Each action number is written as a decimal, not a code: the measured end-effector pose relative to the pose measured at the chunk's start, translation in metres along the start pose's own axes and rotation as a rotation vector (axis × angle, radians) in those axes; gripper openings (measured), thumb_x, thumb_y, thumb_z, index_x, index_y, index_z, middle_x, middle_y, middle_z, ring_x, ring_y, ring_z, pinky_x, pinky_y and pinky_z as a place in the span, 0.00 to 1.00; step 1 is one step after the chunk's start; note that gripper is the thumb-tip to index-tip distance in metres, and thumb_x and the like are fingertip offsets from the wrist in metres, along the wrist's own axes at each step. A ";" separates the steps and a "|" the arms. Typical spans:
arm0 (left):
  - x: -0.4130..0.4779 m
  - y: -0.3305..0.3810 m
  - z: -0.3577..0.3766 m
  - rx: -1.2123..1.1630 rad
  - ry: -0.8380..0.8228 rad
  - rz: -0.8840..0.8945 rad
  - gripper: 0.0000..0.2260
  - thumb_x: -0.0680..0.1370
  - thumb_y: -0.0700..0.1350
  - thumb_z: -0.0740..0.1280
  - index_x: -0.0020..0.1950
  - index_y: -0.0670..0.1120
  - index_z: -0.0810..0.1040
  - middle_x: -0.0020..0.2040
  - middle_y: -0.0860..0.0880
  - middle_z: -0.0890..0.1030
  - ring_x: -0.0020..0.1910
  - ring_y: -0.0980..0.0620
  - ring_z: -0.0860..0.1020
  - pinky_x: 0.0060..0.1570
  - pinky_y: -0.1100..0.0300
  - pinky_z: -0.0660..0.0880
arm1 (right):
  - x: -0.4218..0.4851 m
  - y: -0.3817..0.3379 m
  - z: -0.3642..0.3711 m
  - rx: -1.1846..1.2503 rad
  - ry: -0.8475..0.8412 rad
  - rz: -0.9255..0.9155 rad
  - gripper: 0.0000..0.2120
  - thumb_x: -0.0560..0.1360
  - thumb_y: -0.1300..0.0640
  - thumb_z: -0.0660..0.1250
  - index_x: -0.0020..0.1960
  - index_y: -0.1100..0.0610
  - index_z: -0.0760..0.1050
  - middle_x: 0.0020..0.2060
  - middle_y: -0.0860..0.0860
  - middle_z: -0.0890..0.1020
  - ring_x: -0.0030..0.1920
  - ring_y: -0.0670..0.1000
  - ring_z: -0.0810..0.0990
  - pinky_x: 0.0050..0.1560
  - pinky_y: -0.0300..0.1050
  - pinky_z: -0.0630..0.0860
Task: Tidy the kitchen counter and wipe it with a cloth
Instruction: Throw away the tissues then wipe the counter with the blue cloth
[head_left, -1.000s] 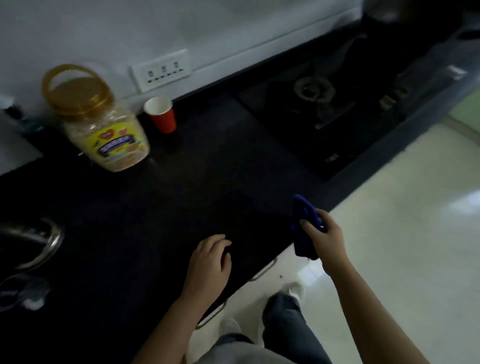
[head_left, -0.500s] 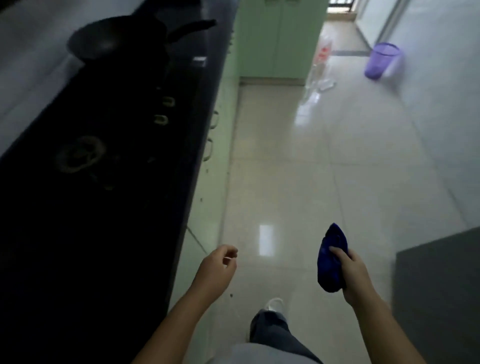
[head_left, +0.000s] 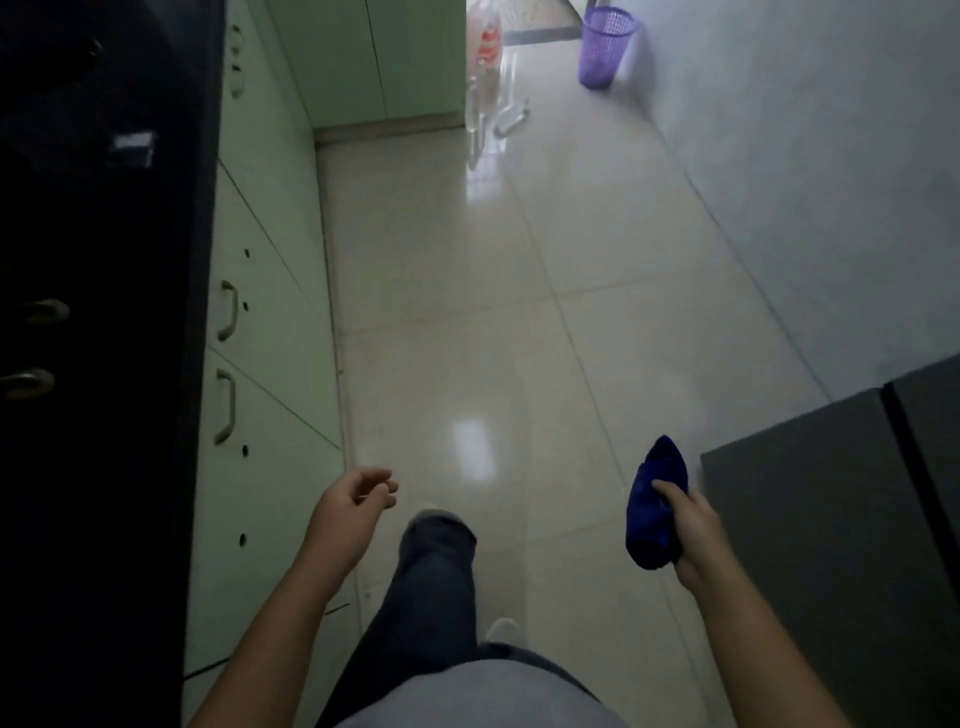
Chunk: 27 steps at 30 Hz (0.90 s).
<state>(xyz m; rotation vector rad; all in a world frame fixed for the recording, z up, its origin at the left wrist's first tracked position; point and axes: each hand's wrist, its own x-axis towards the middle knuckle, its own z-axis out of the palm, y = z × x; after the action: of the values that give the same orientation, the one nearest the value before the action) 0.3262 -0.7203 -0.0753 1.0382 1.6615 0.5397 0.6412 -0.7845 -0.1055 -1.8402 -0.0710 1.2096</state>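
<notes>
A bunched dark blue cloth (head_left: 655, 506) hangs over the tiled floor at the lower right, gripped by my right hand (head_left: 688, 530). My left hand (head_left: 356, 501) is out in front of me over the floor, fingers loosely curled with nothing in them, a short way right of the cabinet doors. The black kitchen counter (head_left: 93, 364) runs down the left edge of the view, with stove knobs dimly visible on it. Neither hand touches the counter.
Pale green cabinet doors (head_left: 260, 322) with metal handles stand below the counter. A purple bin (head_left: 605, 47) and plastic bottles (head_left: 488, 67) sit at the far end of the floor. A dark grey appliance (head_left: 841, 545) stands at the right. My leg is stepping forward.
The view has swung from the counter to down the kitchen aisle. My left hand has come off the counter edge. The cloth stays in my right hand, and I have moved forward.
</notes>
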 end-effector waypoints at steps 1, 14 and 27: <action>0.019 0.008 -0.004 -0.015 0.024 -0.014 0.07 0.77 0.37 0.59 0.53 0.43 0.74 0.48 0.47 0.79 0.45 0.50 0.78 0.40 0.64 0.70 | 0.012 -0.010 0.016 -0.015 -0.025 0.000 0.14 0.75 0.59 0.64 0.60 0.58 0.70 0.45 0.55 0.77 0.45 0.57 0.75 0.39 0.48 0.73; 0.275 0.138 -0.065 -0.167 0.148 -0.265 0.08 0.78 0.37 0.57 0.52 0.41 0.74 0.42 0.47 0.79 0.39 0.54 0.77 0.38 0.60 0.66 | 0.132 -0.223 0.300 -0.170 -0.442 -0.135 0.12 0.74 0.59 0.66 0.57 0.56 0.73 0.46 0.53 0.80 0.46 0.53 0.79 0.41 0.45 0.76; 0.526 0.345 -0.003 -0.290 0.188 -0.209 0.08 0.78 0.37 0.56 0.46 0.46 0.73 0.40 0.50 0.78 0.38 0.55 0.76 0.36 0.60 0.64 | 0.354 -0.432 0.371 -0.080 -0.281 -0.101 0.18 0.75 0.59 0.65 0.63 0.61 0.70 0.46 0.56 0.79 0.44 0.55 0.78 0.38 0.47 0.74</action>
<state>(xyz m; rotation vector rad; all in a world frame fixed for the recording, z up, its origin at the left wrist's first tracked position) 0.4138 -0.0972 -0.0902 0.6101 1.7671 0.7307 0.7171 -0.1184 -0.0929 -1.7002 -0.3700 1.4029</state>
